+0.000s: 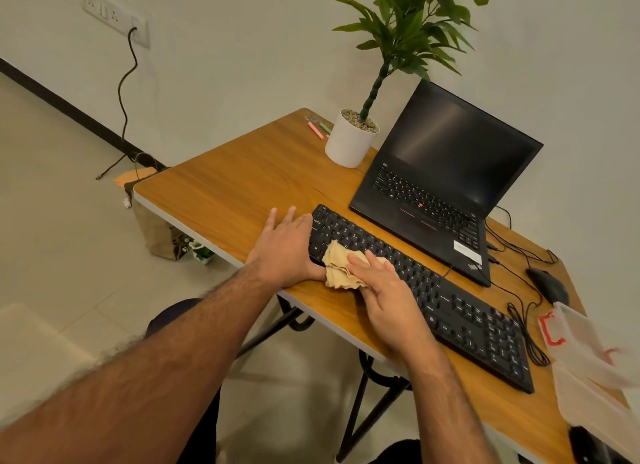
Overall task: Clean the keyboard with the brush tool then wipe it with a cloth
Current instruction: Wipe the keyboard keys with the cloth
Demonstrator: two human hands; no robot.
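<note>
my right hand [384, 290] lies flat on the tan cloth [341, 268], with straight fingers pushing it down on the keys, so the cloth can rub the dirt off. the cloth is bunched up and sits on the left end of the black keyboard [450, 301], hanging a bit over the near edge. my left hand [287, 249] rests at that same end of the keyboard, fingers out and loose on the wooden table [225, 193], thumb by the cloth. i think it is there to keep the keyboard from sliding while i wipe. the keyboard lies slanted across the table, just in front of the open laptop [443, 173], so i can reach all of it. i cannot see the brush tool anywhere, so i guess the brushing part is done. a clear plastic box [595, 370] at the right is cut off by the edge and blurry, and i cannot tell what is in it. the keys under my hands are hidden. a dark mouse [547, 285] and a plant pot [349, 141] sit farther back.
</note>
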